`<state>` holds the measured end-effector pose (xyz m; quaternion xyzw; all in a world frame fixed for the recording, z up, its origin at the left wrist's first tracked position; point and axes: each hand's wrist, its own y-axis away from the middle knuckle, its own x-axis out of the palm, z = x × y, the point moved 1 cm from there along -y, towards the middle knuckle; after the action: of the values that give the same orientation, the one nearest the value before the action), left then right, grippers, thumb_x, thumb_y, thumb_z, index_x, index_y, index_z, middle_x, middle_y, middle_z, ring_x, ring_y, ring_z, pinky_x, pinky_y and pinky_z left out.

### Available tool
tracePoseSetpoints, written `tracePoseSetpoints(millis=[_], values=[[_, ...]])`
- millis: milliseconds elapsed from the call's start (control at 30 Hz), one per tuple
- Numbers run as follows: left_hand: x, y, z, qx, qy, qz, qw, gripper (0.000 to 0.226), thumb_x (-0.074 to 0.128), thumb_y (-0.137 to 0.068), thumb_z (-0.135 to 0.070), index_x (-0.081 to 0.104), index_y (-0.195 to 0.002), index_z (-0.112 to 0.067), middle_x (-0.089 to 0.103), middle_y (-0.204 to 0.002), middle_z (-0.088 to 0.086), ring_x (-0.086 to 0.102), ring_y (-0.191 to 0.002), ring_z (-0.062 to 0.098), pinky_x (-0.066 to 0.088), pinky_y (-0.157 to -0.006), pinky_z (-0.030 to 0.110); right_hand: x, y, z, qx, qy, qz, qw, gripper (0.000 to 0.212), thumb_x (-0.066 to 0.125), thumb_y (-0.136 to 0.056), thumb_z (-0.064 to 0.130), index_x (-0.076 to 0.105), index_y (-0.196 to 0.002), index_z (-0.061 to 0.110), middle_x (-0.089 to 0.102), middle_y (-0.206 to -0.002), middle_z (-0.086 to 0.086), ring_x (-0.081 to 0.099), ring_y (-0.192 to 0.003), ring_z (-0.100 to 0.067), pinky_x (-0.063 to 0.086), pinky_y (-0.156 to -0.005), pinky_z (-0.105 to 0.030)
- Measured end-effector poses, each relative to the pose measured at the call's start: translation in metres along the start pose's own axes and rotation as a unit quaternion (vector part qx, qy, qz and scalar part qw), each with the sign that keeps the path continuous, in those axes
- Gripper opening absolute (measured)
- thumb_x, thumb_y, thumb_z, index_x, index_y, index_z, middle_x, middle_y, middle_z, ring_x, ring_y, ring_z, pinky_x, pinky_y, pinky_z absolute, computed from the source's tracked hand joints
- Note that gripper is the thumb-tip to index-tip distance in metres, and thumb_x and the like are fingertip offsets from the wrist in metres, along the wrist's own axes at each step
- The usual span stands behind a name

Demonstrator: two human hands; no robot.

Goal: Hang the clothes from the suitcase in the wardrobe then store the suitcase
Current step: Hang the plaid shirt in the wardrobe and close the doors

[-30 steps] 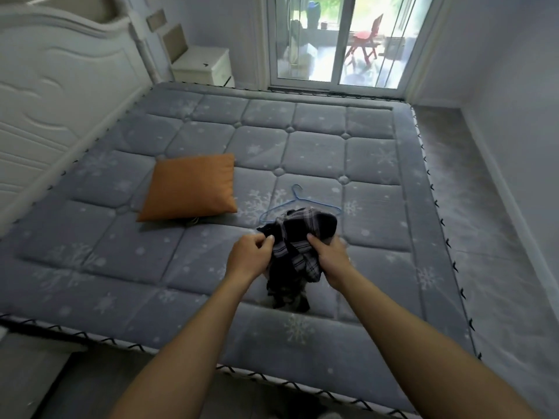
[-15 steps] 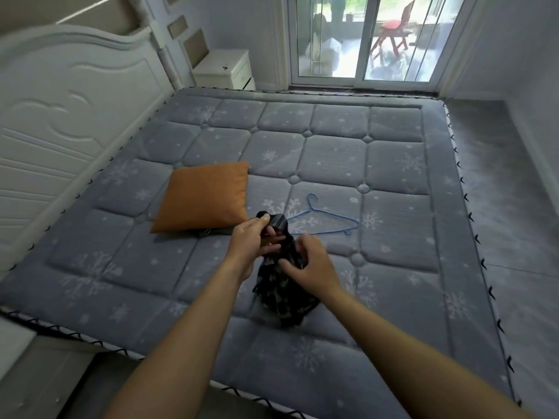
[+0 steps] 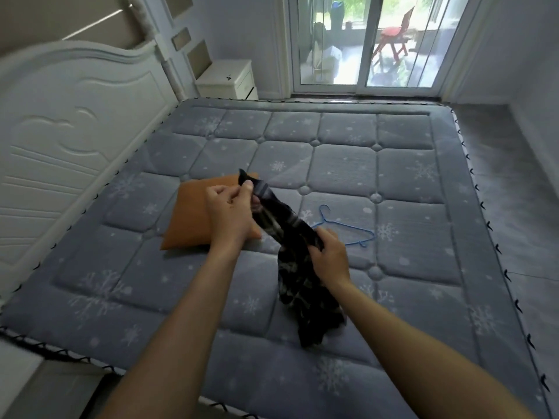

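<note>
Pinching 1 corner of the dark plaid garment [image 3: 302,285] up high with the left hand [image 3: 230,207], between thumb and curled fingers; gripping its bunched middle lower down with the right hand [image 3: 328,258], curled round the cloth. Held in the air over the mattress [image 3: 348,164], in front of the orange cushion [image 3: 187,219], trailing down toward the quilting. Best done by keeping the left pinch firm, sliding the right along the edge to find the matching corner or shoulder, then shaking out flat. Only then worth reaching for the blue hanger [image 3: 344,229], lying on the mattress just beyond the right hand.
</note>
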<state>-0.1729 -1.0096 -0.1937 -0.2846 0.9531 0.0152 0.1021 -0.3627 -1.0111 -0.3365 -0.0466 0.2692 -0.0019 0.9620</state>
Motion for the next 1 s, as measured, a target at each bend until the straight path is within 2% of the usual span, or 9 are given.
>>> tracePoseSetpoints(millis=[133,200,267,333,433,600,733,867,1000], values=[[-0.023,-0.037,0.001,0.007,0.036,-0.010,0.999,0.030,0.063,-0.093,-0.043,0.071,-0.067,-0.030,0.071,-0.110,0.014,0.071,-0.099,0.021,0.057,-0.087,0.033,-0.024,-0.023,0.032,-0.059,0.025,0.013,0.998,0.026,0.060,-0.083,0.011,0.040,-0.078,0.027,0.045,-0.064,0.004,0.042,-0.062,-0.021,0.036,-0.058,-0.038],[-0.032,-0.050,-0.008,0.020,0.043,-0.010,0.999,0.043,0.059,-0.098,-0.042,0.062,-0.061,-0.021,0.067,-0.076,0.011,0.066,-0.071,0.013,0.056,-0.071,0.026,-0.034,-0.036,0.047,-0.069,0.082,0.025,0.994,0.020,0.059,-0.079,0.016,0.042,-0.080,0.027,0.051,-0.065,0.002,0.048,-0.065,-0.028,0.041,-0.061,-0.037],[-0.037,-0.060,-0.020,0.051,0.041,-0.027,0.997,0.046,0.056,-0.102,-0.035,0.056,-0.065,-0.008,0.049,-0.059,0.005,0.046,-0.052,0.008,0.039,-0.051,0.021,-0.043,-0.047,0.057,-0.059,0.162,0.017,0.985,0.017,0.058,-0.078,0.016,0.050,-0.091,0.024,0.065,-0.079,-0.006,0.060,-0.078,-0.037,0.050,-0.063,-0.042],[-0.044,-0.071,-0.034,0.105,0.048,-0.037,0.993,0.046,0.054,-0.104,-0.029,0.049,-0.067,-0.001,0.041,-0.060,0.006,0.038,-0.056,0.012,0.030,-0.053,0.028,-0.048,-0.053,0.068,-0.034,0.207,-0.017,0.978,0.020,0.061,-0.081,0.015,0.057,-0.100,0.023,0.070,-0.089,-0.009,0.063,-0.087,-0.038,0.051,-0.063,-0.042],[-0.057,-0.084,-0.054,0.171,0.041,-0.046,0.983,0.047,0.051,-0.104,-0.023,0.035,-0.061,-0.018,0.033,-0.059,-0.004,0.031,-0.055,0.005,0.026,-0.054,0.025,-0.055,-0.056,0.080,-0.011,0.195,-0.067,0.979,0.009,0.063,-0.080,0.015,0.061,-0.089,0.018,0.066,-0.078,-0.006,0.062,-0.083,-0.037,0.043,-0.061,-0.040],[-0.098,-0.106,-0.073,0.217,-0.035,-0.069,0.973,0.049,0.055,-0.097,-0.026,0.031,-0.055,-0.023,0.029,-0.052,-0.005,0.026,-0.048,0.008,0.022,-0.052,0.031,-0.092,-0.073,0.107,0.000,0.133,-0.046,0.990,0.014,0.068,-0.080,0.008,0.067,-0.082,0.022,0.062,-0.068,0.000,0.060,-0.070,-0.022,0.042,-0.063,-0.030],[-0.133,-0.124,-0.075,0.175,-0.059,-0.013,0.983,0.042,0.061,-0.090,-0.024,0.036,-0.057,-0.017,0.028,-0.055,0.001,0.025,-0.050,0.012,0.023,-0.060,0.031,-0.131,-0.086,0.147,-0.044,0.164,-0.001,0.986,0.014,0.073,-0.078,0.007,0.068,-0.079,0.020,0.067,-0.065,0.001,0.060,-0.061,-0.015,0.039,-0.059,-0.026],[-0.161,-0.120,-0.091,0.147,0.040,0.101,0.983,0.032,0.072,-0.087,-0.024,0.047,-0.071,-0.011,0.039,-0.064,0.004,0.041,-0.059,0.016,0.033,-0.062,0.032,-0.164,-0.094,0.198,-0.081,0.206,0.071,0.973,0.010,0.069,-0.080,0.006,0.068,-0.076,0.014,0.060,-0.060,-0.001,0.055,-0.051,-0.009,0.040,-0.055,-0.026],[-0.197,-0.110,-0.104,0.132,0.075,0.240,0.959,0.036,0.077,-0.073,-0.014,0.058,-0.101,-0.026,0.057,-0.086,0.031,0.062,-0.080,0.032,0.047,-0.079,0.044,-0.193,-0.091,0.236,-0.080,0.169,0.132,0.974,0.017,0.061,-0.088,0.003,0.071,-0.078,0.010,0.061,-0.063,-0.003,0.053,-0.056,-0.013,0.040,-0.057,-0.028]])
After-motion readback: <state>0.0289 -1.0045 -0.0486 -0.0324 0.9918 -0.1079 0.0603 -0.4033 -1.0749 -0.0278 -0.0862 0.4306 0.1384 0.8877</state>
